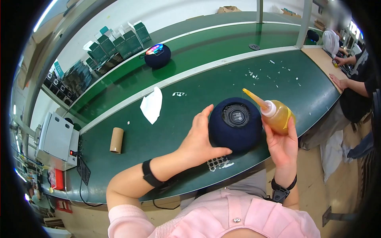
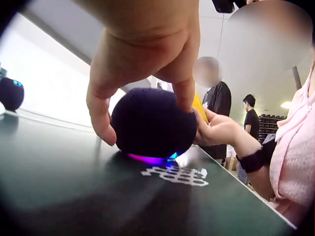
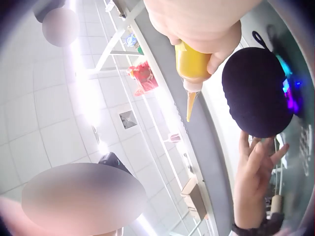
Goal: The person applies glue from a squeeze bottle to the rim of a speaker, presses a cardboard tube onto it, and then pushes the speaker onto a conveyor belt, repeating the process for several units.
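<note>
A round, dark navy fabric-covered speaker (image 1: 235, 139) rests upside down on the green table (image 1: 190, 107), its recessed circular base (image 1: 237, 115) facing up. Coloured light glows along its underside in the left wrist view. My left hand (image 1: 198, 139) holds it from the left, thumb at the near side and fingers at the far side. On the right, my right hand (image 1: 281, 146) grips a squeeze bottle (image 1: 279, 121) of yellow liquid. The bottle's tapered nozzle (image 1: 255, 98) points up and left, over the speaker's far right side in the head view. In the right wrist view the nozzle (image 3: 191, 105) is apart from the speaker.
A white sheet (image 1: 152, 105), a cardboard tube (image 1: 116, 140) and a grey metal box (image 1: 59, 139) lie to the left. Behind the rail stand a second lit speaker (image 1: 158, 56) and green cartons (image 1: 129, 43). White perforated scraps (image 1: 218, 162) lie nearby. Another person works far right.
</note>
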{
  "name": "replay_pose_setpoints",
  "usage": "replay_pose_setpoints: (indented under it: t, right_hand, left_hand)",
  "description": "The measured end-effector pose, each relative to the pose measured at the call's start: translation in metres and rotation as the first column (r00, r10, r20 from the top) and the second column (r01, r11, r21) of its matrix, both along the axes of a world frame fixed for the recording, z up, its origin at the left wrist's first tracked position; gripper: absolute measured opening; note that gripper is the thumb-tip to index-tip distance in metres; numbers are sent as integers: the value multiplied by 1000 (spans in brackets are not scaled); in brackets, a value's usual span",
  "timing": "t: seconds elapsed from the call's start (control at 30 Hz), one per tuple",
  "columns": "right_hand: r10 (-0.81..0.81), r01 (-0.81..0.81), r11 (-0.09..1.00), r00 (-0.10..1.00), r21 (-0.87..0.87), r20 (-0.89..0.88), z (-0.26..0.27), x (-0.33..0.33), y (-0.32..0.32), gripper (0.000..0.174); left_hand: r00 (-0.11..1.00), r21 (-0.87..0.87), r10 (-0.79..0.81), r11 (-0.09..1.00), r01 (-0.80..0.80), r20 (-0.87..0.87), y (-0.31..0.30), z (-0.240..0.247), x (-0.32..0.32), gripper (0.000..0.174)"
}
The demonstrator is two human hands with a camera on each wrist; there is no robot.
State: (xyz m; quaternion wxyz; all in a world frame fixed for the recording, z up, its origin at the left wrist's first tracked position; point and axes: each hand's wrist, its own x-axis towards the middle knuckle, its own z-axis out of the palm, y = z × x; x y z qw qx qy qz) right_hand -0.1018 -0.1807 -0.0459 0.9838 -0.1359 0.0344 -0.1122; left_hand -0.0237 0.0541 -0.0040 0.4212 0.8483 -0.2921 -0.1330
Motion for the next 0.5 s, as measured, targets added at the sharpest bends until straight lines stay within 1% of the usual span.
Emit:
replay_pose_setpoints:
  t: [0.07,0.1,0.13,0.17,0.2,0.23,0.27,0.3,0.33,0.4,0.47,0.5]
  right_hand:
    - [8,-8,1000,1000,27,-6,4,4,0,49]
    - [39,-39,998,999,57,-8,10,6,0,48]
    - [68,-67,994,998,87,-8,15,7,-1,47]
    - [60,-59,995,998,80,-2,18,9,-3,47]
    - [67,-69,988,998,136,15,22,10,-5,47]
    - [74,-79,979,997,190,34,24,10,-9,47]
    - [60,-67,981,997,180,42,25,9,-13,47]
    - [103,-126,955,990,269,98,24,7,-19,46]
    - [142,-190,918,977,347,161,24,5,-25,45]
    - [120,-171,922,979,347,163,22,-3,-34,46]
    - [127,-167,933,982,318,142,13,-12,-45,50]
    - [98,-115,950,993,291,71,11,-16,-49,53]
  left_hand:
    - [994,-82,24,997,-15,111,-8,-17,5,113]
    - [993,-87,22,996,-11,116,-13,-19,7,113]
    - [990,-75,67,996,-58,123,-18,-19,9,115]
    - [985,-64,109,993,-102,131,-24,-20,12,117]
    - [986,-72,98,993,-89,138,-32,-22,17,117]
    - [972,-79,147,988,-135,183,-42,-25,25,117]
    - [955,-90,194,980,-177,226,-52,-27,34,116]
    - [941,-79,225,974,-212,251,-64,-28,45,115]
    - [942,-95,215,976,-197,258,-77,-29,56,115]
    - [933,-121,287,956,-266,217,-105,-31,82,113]
    - [927,-181,285,952,-246,242,-137,-35,106,111]
    - [934,-159,300,949,-271,193,-153,-32,115,111]
